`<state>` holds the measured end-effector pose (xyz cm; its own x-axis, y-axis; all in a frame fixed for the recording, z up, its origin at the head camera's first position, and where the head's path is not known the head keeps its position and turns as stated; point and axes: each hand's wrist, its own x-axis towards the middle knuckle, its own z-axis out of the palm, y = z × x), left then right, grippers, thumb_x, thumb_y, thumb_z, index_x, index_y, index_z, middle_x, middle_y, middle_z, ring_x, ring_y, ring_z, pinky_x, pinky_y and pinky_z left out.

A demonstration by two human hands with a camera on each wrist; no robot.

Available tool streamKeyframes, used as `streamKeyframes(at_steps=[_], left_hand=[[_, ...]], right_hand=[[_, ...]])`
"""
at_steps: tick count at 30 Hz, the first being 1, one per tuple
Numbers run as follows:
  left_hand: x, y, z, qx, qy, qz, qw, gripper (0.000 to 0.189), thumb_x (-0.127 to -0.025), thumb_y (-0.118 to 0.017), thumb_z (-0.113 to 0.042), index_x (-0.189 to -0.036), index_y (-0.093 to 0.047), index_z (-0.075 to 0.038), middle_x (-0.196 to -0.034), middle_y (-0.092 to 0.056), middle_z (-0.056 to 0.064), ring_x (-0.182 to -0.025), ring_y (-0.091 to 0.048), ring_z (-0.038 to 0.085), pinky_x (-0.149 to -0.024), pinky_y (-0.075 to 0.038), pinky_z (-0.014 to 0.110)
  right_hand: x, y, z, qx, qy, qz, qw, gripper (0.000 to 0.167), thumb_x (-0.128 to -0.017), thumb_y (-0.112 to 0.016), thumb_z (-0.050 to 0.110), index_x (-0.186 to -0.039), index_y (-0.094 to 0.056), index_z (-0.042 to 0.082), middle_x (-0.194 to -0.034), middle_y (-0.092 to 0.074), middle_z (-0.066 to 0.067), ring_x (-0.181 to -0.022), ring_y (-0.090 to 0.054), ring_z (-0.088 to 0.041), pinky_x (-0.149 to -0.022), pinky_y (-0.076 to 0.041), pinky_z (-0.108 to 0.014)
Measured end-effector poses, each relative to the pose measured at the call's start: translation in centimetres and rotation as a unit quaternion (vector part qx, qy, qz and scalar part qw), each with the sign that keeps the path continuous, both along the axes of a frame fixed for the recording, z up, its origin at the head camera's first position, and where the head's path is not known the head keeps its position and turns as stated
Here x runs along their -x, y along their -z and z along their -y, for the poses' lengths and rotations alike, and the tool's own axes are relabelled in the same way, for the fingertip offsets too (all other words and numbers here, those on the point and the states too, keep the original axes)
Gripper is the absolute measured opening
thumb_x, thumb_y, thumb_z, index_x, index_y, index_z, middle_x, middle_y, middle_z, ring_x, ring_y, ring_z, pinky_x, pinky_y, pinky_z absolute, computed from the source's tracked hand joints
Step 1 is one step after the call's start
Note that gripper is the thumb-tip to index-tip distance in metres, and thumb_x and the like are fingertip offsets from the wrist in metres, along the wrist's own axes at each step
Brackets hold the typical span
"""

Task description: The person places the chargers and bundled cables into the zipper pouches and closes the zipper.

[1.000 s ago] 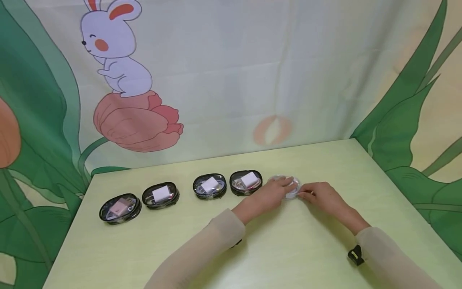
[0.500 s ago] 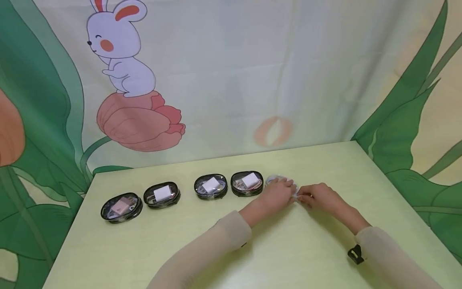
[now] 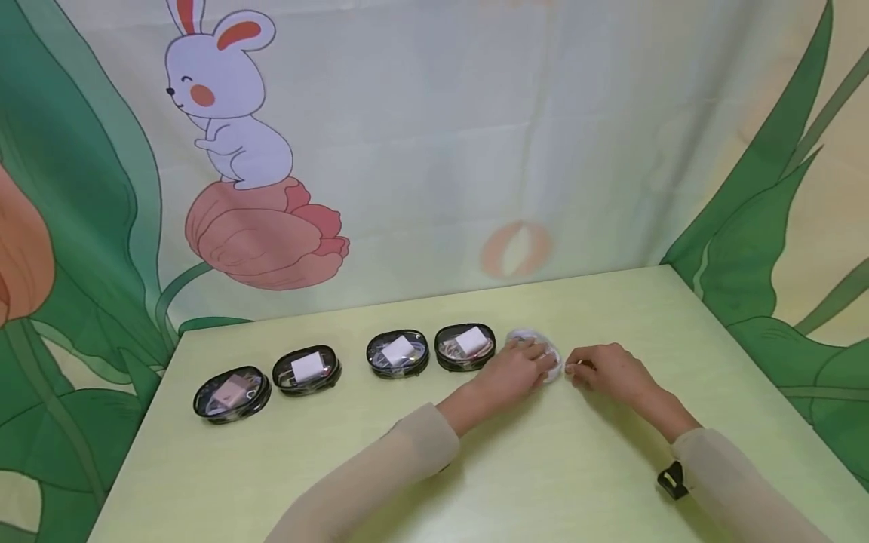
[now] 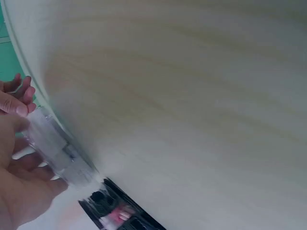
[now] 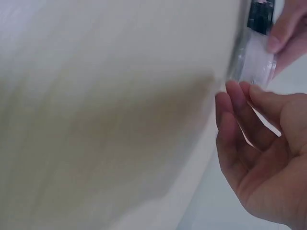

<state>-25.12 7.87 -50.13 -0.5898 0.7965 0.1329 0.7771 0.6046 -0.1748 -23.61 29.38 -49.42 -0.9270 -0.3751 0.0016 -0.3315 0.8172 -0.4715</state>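
My left hand [image 3: 516, 371] lies over a small oval clear zip pouch [image 3: 555, 369] with a white edge, holding it on the table and hiding much of it. The left wrist view has the fingers and thumb along the sides of the pouch [image 4: 57, 148]. White contents show dimly through its clear wall. At the pouch's right end, my right hand [image 3: 611, 369] has thumb and fingertips together. They pinch a small white zipper pull [image 3: 578, 363], mostly covered by the fingers. The right wrist view puts these fingertips [image 5: 235, 88] right at the end of the pouch.
Left of the white-edged pouch stand several clear oval pouches with black trim. The nearest one [image 3: 465, 347] holds a white charger and cable, and the leftmost [image 3: 232, 394] has a pink charger. Behind the pale green table [image 3: 543, 467] hangs a printed curtain [image 3: 421, 151].
The right hand's fingertips have drawn slightly right, away from the left fingers. The left hand stays over the pouch, which has turned a little. The black-trimmed pouches stay in place.
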Motion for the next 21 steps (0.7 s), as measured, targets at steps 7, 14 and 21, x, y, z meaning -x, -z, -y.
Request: streamKeyframes(at_steps=[7,14,21], left_hand=[[-0.4,0.4,-0.3,0.04,0.014,-0.049,0.9979,0.047,-0.11,-0.042,-0.039,-0.145,-0.054,-0.012,-0.149,-0.054,0.003,-0.141,-0.047,0.022,-0.115,-0.038,0.042],[0.2,0.3,0.8,0.061,0.057,-0.014,0.9964,0.044,-0.109,-0.046,-0.026,-0.152,-0.048,-0.016,-0.156,-0.046,-0.001,-0.145,-0.041,0.021,-0.118,-0.035,0.041],[0.8,0.5,1.2,0.032,0.051,-0.004,0.9982,0.041,-0.108,-0.048,-0.018,-0.15,-0.052,-0.015,-0.154,-0.049,0.002,-0.144,-0.044,0.023,-0.117,-0.037,0.04]], right_hand=[[-0.6,-0.2,0.1,-0.013,-0.048,-0.007,0.9987,0.012,-0.1,-0.065,0.015,-0.091,-0.074,0.013,-0.065,-0.063,0.007,-0.058,-0.049,-0.004,-0.056,-0.041,-0.025],[0.2,-0.1,0.3,-0.054,-0.014,-0.029,0.998,0.009,-0.098,-0.067,0.019,-0.093,-0.075,0.018,-0.071,-0.067,0.01,-0.061,-0.053,-0.004,-0.055,-0.042,-0.028],[-0.1,0.0,0.9,-0.008,-0.055,-0.026,0.9981,0.012,-0.098,-0.068,0.015,-0.09,-0.076,0.012,-0.07,-0.065,0.009,-0.062,-0.051,-0.001,-0.057,-0.043,-0.024]])
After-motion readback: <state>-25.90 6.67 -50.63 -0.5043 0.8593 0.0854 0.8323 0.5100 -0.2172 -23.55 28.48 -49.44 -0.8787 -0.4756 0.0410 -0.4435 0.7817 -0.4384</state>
